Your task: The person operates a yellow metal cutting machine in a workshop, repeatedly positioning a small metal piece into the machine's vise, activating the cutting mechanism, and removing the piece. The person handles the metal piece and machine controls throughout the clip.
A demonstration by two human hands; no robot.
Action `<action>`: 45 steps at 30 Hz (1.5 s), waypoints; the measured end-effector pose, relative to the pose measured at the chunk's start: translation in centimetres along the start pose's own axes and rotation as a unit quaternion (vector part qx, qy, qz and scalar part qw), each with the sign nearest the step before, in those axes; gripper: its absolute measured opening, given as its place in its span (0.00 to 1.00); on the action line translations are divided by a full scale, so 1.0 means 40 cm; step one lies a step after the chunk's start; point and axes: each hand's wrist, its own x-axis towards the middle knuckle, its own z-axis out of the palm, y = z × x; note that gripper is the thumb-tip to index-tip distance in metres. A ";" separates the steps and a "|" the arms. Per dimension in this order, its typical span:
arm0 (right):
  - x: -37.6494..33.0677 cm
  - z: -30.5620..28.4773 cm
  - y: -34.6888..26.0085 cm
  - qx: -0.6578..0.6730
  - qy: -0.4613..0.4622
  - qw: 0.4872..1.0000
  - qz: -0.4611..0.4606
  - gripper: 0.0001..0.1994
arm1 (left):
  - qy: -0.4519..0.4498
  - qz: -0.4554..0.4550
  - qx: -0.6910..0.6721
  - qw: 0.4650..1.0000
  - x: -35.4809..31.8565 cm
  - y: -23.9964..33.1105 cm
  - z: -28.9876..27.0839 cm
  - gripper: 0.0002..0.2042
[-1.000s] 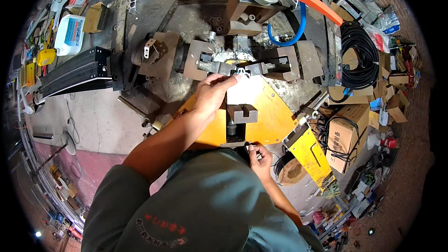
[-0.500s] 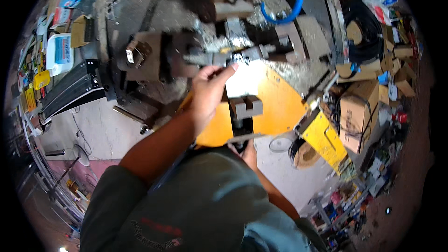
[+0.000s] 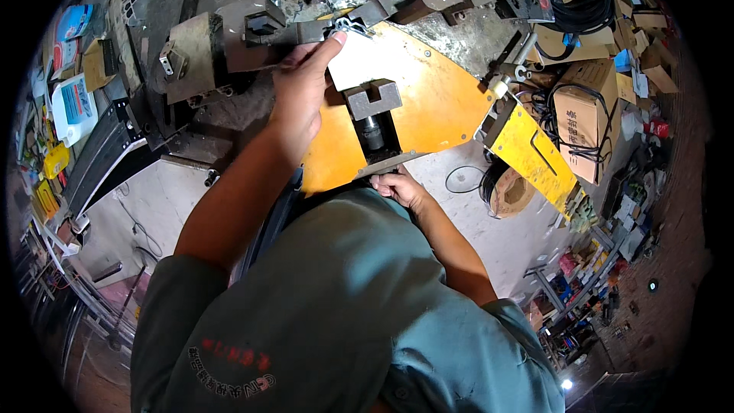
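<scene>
My left hand (image 3: 300, 95) reaches over the yellow machine plate (image 3: 443, 99), thumb and fingers closed on a small silvery metal profile (image 3: 350, 25). The profile sits against the dark steel jaws (image 3: 306, 33) at the plate's far edge. Below, a notched steel block (image 3: 372, 98) stands at the slot in the plate, with a dark round shaft (image 3: 371, 134) beneath it. My right hand (image 3: 397, 186) is at the plate's near edge, just under a flat metal bar (image 3: 390, 162). Its fingers are curled; what they grip is hidden.
A yellow metal arm (image 3: 535, 153) juts out at the right, beside a cardboard box (image 3: 587, 118) and a coil of black cable (image 3: 577, 0). At the left stand a white jug (image 3: 75, 107) and long black metal rails (image 3: 107, 153). A cable reel (image 3: 511, 191) lies lower right.
My view has shifted, so the machine appears higher and further left. My left hand stays at the metal profile. More of my right hand shows now below the plate's near edge.
</scene>
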 end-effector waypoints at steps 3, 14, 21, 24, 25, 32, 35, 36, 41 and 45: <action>0.009 0.034 0.046 -0.219 0.201 0.948 -0.113 0.16 | 0.003 0.014 -0.013 1.000 -0.004 0.003 0.006 0.14; 0.014 0.118 0.062 -0.449 0.403 0.748 -0.278 0.31 | 0.030 0.038 0.003 0.999 -0.001 -0.009 0.002 0.14; -0.020 0.072 0.066 -0.279 0.231 0.880 -0.308 0.27 | 0.034 0.032 0.025 0.999 -0.008 -0.003 0.001 0.18; -0.030 0.075 0.054 -0.138 0.184 0.930 -0.286 0.29 | 0.023 0.029 0.023 0.999 -0.015 0.000 0.005 0.20; -0.017 0.069 0.072 -0.150 0.194 0.919 -0.310 0.30 | 0.014 0.030 0.019 0.999 -0.013 0.000 0.006 0.20; -0.016 0.090 0.072 -0.211 0.241 0.886 -0.336 0.26 | 0.006 0.015 0.045 0.999 -0.013 0.009 0.005 0.21; -0.043 0.090 0.034 0.123 0.078 0.970 -0.194 0.19 | -0.001 0.018 0.033 0.999 -0.016 0.009 0.003 0.20; -0.040 0.083 0.037 0.116 0.066 0.973 -0.190 0.18 | -0.005 0.023 0.026 0.999 -0.018 0.008 0.002 0.20; -0.010 0.075 0.085 -0.096 0.169 0.927 -0.322 0.16 | -0.013 0.028 -0.002 1.000 -0.016 0.003 0.005 0.19; -0.020 0.047 0.074 0.173 0.023 0.961 -0.216 0.14 | -0.020 0.035 -0.018 0.999 0.004 -0.008 -0.007 0.19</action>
